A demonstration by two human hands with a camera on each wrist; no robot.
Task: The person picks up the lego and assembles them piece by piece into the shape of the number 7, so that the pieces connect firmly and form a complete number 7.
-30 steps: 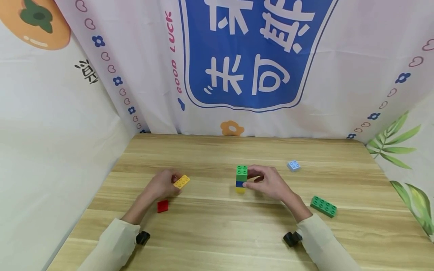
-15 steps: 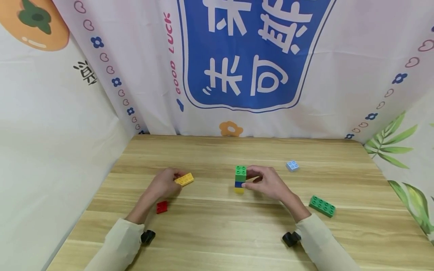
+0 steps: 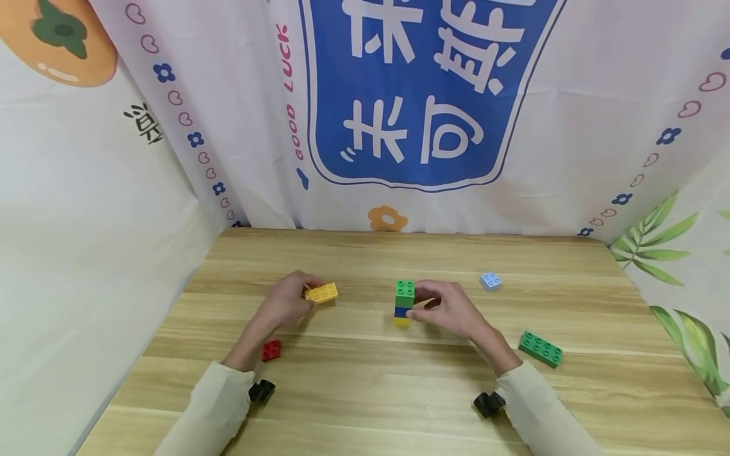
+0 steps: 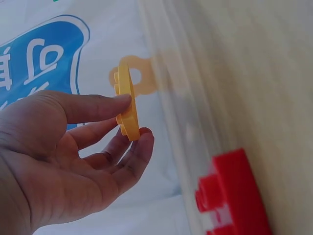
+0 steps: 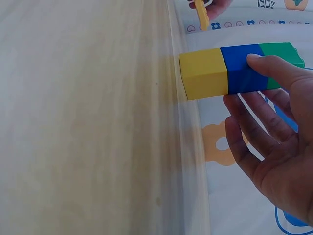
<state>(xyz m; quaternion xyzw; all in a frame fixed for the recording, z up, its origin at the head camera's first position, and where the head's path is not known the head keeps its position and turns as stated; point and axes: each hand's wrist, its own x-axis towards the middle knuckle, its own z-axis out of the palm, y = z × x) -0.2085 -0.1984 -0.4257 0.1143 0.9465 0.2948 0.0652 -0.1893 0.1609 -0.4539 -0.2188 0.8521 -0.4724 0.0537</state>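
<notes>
My left hand pinches a thin yellow-orange building brick between thumb and fingers. In the left wrist view that brick is seen edge-on, studs toward the palm. Across from it, my right hand grips an upright stack of toy bricks, green on top, blue in the middle, yellow at the bottom. The right wrist view shows the thumb on the blue brick, with fingers behind. Near the left forearm lies a red brick, which looms close in the left wrist view.
A light blue brick lies beyond the right hand. To the right of the right forearm is a long green brick. The wooden table ends at a printed cloth hanging behind it.
My left hand has moved right and slightly away, carrying the yellow-orange brick closer to the stack and turning it more level. The right hand and its stack stay almost in place.
</notes>
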